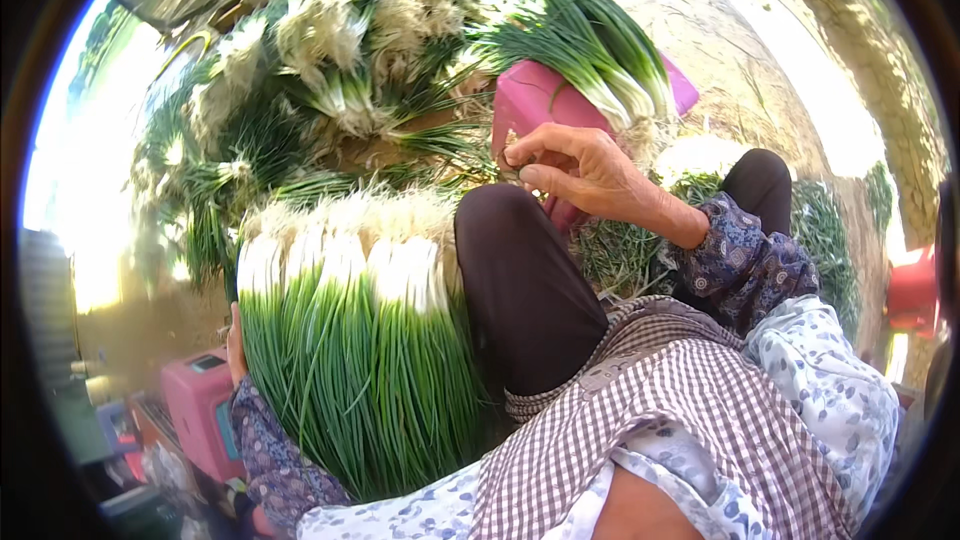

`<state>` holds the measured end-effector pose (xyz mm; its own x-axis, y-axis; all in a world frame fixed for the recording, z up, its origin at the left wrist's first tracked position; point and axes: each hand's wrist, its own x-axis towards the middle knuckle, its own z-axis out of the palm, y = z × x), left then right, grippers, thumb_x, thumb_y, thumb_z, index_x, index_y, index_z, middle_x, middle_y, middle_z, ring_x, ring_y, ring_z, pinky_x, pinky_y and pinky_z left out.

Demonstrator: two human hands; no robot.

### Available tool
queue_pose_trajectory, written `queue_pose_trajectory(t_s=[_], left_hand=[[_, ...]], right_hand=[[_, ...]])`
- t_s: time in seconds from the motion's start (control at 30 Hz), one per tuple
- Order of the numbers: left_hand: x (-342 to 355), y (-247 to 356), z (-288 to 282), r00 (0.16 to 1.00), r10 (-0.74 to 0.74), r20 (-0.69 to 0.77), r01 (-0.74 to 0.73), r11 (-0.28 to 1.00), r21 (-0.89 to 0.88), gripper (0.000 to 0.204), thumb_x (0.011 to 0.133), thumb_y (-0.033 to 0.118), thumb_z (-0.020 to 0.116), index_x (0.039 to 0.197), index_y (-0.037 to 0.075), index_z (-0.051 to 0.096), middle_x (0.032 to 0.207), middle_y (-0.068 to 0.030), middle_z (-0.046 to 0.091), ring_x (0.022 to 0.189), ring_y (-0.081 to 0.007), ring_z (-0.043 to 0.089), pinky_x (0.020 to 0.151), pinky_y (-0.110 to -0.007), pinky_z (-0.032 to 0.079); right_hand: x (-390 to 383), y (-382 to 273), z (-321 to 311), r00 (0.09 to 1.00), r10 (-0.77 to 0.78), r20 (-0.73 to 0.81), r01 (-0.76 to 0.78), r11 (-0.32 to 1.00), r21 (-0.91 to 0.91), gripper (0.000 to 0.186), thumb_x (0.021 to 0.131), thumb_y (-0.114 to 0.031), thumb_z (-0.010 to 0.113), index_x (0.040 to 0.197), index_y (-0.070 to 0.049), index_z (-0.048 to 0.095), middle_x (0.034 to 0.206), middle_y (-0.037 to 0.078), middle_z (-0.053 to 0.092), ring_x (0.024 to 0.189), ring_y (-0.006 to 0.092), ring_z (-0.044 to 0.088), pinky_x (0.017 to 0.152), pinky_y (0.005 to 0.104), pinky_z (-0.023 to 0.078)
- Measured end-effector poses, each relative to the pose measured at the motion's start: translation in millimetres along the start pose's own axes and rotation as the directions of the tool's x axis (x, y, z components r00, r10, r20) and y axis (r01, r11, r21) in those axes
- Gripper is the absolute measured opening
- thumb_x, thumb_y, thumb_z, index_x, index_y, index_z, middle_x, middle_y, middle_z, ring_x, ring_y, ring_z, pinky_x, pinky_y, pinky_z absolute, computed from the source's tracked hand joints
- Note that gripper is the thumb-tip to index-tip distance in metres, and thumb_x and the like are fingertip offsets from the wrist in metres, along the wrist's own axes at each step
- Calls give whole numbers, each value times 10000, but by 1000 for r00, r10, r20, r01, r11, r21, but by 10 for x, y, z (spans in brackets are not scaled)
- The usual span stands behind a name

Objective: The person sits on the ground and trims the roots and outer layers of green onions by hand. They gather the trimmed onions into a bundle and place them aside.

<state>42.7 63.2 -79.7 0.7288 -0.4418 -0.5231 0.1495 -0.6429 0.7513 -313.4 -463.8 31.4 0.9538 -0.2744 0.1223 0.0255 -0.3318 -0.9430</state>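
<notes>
A broad row of scallions lies to the left of my raised knee, with white stems and pale roots at the far end and green leaves toward me. Along its left side rests my left hand; only a narrow strip of it shows, and its fingers are mostly hidden. My right hand is raised above the knee, thumb and fingers curled together. A small pale bit shows at its fingertips, too small to name. Just beyond that hand, a bunch of scallions lies across a pink plastic stool, roots toward me.
A large heap of scallions with shaggy roots covers the ground ahead and left. Loose green leaves lie beneath my right arm. A pink plastic box-like thing stands at the left, and a red container at the far right.
</notes>
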Motion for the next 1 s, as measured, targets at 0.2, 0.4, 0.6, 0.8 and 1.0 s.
queue_pose_trajectory(t_s=[0.2,0.4,0.6,0.8,1.0], left_hand=[[-107,103,1,996,-85,23,87,994,-66,474,967,335,418,1315,15,460,1244,-76,552,1092,-166,533,944,-290,386],[-136,325,-2,991,-134,12,134,989,-69,497,967,386,423,1289,14,489,1205,-74,581,1050,-162,561,908,-279,418],[-170,430,-16,987,-163,-10,161,983,-93,525,967,437,428,1263,13,518,1165,-73,609,1009,-157,590,873,-267,450],[-223,481,-276,932,-252,-259,219,964,-149,621,944,521,443,1290,8,501,1207,-115,593,1058,-182,583,890,-271,452],[-381,1513,144,836,227,-500,-234,971,50,625,957,447,464,1376,-12,394,1314,-189,511,1234,-295,482,1029,-346,371]], right_hand=[[-929,415,-675,907,121,-404,-110,993,50,179,914,-101,591,1053,11,608,765,19,612,693,64,605,588,196,489],[-1035,727,-1025,816,203,-541,-230,973,18,166,912,-104,594,1023,18,614,730,2,609,646,53,593,553,197,472],[-926,1113,-1177,764,125,-633,-198,979,-45,205,908,-134,609,1055,7,589,783,12,613,663,53,589,540,173,440],[-822,1331,-1266,747,262,-611,-491,837,-241,581,782,-420,747,1055,41,524,853,126,631,772,178,620,682,306,502],[-831,1369,-1118,685,171,-708,-413,892,-183,538,760,-299,784,1095,30,522,844,102,629,651,148,598,563,277,483]])
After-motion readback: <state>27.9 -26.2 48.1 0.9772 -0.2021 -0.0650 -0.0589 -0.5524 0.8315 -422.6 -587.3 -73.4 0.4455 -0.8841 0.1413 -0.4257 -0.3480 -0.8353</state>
